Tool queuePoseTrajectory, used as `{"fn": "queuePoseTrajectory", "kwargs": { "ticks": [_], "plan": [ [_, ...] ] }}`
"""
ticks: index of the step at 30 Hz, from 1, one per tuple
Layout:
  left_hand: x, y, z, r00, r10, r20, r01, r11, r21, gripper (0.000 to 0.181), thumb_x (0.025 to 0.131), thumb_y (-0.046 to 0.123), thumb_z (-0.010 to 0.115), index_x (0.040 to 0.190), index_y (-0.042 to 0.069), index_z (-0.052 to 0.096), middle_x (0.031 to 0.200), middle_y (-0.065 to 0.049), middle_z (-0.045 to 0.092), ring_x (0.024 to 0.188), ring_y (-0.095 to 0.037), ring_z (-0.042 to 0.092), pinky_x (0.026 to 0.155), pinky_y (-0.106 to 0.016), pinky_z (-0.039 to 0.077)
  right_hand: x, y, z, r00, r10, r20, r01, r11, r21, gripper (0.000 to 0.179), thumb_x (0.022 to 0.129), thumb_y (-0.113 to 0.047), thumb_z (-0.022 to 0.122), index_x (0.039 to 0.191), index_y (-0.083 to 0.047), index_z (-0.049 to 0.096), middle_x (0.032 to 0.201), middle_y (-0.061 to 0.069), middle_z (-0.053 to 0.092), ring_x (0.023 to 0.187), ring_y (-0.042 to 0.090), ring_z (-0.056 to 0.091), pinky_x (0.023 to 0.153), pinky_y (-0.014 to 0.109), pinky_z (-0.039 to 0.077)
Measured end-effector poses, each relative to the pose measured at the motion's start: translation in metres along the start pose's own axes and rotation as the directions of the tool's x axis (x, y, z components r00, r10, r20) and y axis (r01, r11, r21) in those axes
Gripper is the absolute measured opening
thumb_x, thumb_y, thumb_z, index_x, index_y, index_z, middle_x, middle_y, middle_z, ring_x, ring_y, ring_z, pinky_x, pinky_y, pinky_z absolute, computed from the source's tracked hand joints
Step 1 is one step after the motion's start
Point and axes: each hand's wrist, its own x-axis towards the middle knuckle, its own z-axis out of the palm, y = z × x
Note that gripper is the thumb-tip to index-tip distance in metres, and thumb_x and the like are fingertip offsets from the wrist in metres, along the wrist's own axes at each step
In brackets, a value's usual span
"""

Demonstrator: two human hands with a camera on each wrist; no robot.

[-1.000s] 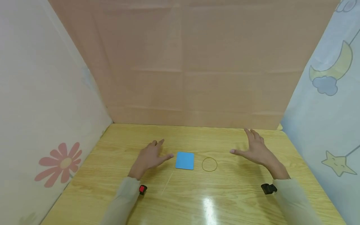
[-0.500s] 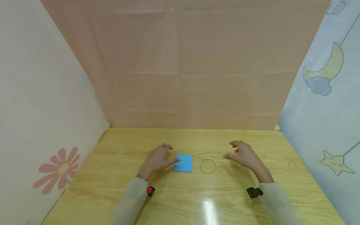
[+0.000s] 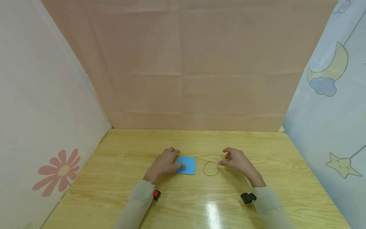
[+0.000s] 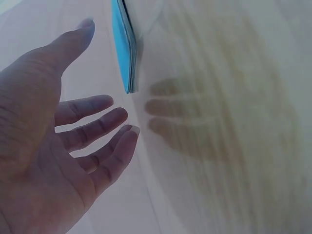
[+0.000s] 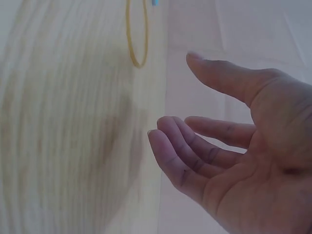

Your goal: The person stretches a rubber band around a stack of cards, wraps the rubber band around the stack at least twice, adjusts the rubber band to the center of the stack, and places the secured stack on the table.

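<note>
A thin stack of square blue cards (image 3: 190, 166) lies flat on the table, its layered edge showing in the left wrist view (image 4: 122, 48). Just to the right of it is a yellowish rubber band (image 3: 204, 169) in a loose ring. My left hand (image 3: 163, 164) is over the left side of the cards, its thumb overlapping them in the head view; in the left wrist view its fingers are apart and gently bent, holding nothing. My right hand (image 3: 238, 163) is right of the rubber band, thumb tip close to the ring, fingers loosely bent and holding nothing.
The wood-grain table (image 3: 228, 206) runs back to a tan sheet (image 3: 183, 79) hung behind it. Printed white panels stand at the left (image 3: 34, 95) and right (image 3: 331, 127). Small black devices sit at the left cuff (image 3: 156, 194) and right cuff (image 3: 248, 198).
Both hands have come inward: the left reaches over the blue cards and the right nears the rubber band. Their fingers bend more than before. Cards and band stay put on the table.
</note>
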Motion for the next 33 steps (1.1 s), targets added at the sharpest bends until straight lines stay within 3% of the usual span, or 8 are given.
{"fn": "queuePoseTrajectory", "kwargs": {
  "ticks": [6, 11, 17, 27, 33],
  "plan": [
    [-0.003, 0.001, 0.004, 1.000, 0.018, 0.002, -0.018, 1.000, 0.020, 0.074, 0.097, 0.055, 0.071, 0.148, 0.003, 0.056, 0.150, -0.019, 0.057, 0.139, -0.042, 0.054, 0.110, -0.057, 0.055, -0.001, -0.008, 0.010, 1.000, -0.007, 0.013, 0.006, 1.000, 0.014, 0.060, 0.092, -0.028, 0.083, 0.133, 0.011, 0.062, 0.114, 0.021, 0.071, 0.101, 0.031, 0.070, 0.083, 0.045, 0.063],
    [-0.004, 0.002, 0.006, 0.999, 0.051, -0.010, -0.050, 0.998, 0.047, 0.073, 0.099, 0.053, 0.070, 0.149, 0.002, 0.055, 0.151, -0.018, 0.056, 0.139, -0.037, 0.056, 0.114, -0.051, 0.053, 0.001, -0.012, 0.016, 1.000, 0.006, 0.015, -0.006, 1.000, 0.019, 0.051, 0.092, -0.024, 0.083, 0.126, 0.010, 0.067, 0.109, 0.017, 0.072, 0.098, 0.026, 0.069, 0.083, 0.042, 0.062],
    [-0.007, 0.005, 0.007, 0.998, 0.065, 0.015, -0.066, 0.995, 0.079, 0.073, 0.102, 0.051, 0.066, 0.154, 0.002, 0.050, 0.162, -0.019, 0.047, 0.153, -0.039, 0.044, 0.123, -0.051, 0.045, 0.002, -0.014, 0.024, 1.000, 0.023, 0.013, -0.023, 1.000, 0.010, 0.041, 0.091, -0.022, 0.083, 0.119, 0.006, 0.071, 0.103, 0.011, 0.073, 0.094, 0.021, 0.068, 0.082, 0.041, 0.061],
    [-0.007, 0.009, 0.008, 0.996, 0.068, 0.066, -0.074, 0.993, 0.091, 0.073, 0.105, 0.049, 0.062, 0.159, 0.004, 0.043, 0.168, -0.018, 0.039, 0.158, -0.035, 0.036, 0.126, -0.051, 0.041, 0.000, -0.012, 0.030, 1.000, 0.012, 0.013, -0.013, 0.999, 0.029, 0.027, 0.093, -0.018, 0.082, 0.109, 0.003, 0.074, 0.099, 0.008, 0.073, 0.090, 0.018, 0.066, 0.081, 0.040, 0.060],
    [-0.006, 0.011, 0.012, 0.995, 0.031, 0.094, -0.036, 0.998, 0.048, 0.074, 0.105, 0.049, 0.060, 0.162, 0.006, 0.040, 0.171, -0.014, 0.036, 0.161, -0.032, 0.032, 0.129, -0.050, 0.037, -0.003, -0.012, 0.033, 1.000, 0.023, 0.002, -0.023, 0.999, 0.049, 0.019, 0.093, -0.014, 0.081, 0.104, 0.000, 0.075, 0.095, 0.006, 0.072, 0.086, 0.016, 0.065, 0.078, 0.037, 0.059]
  ]
}}
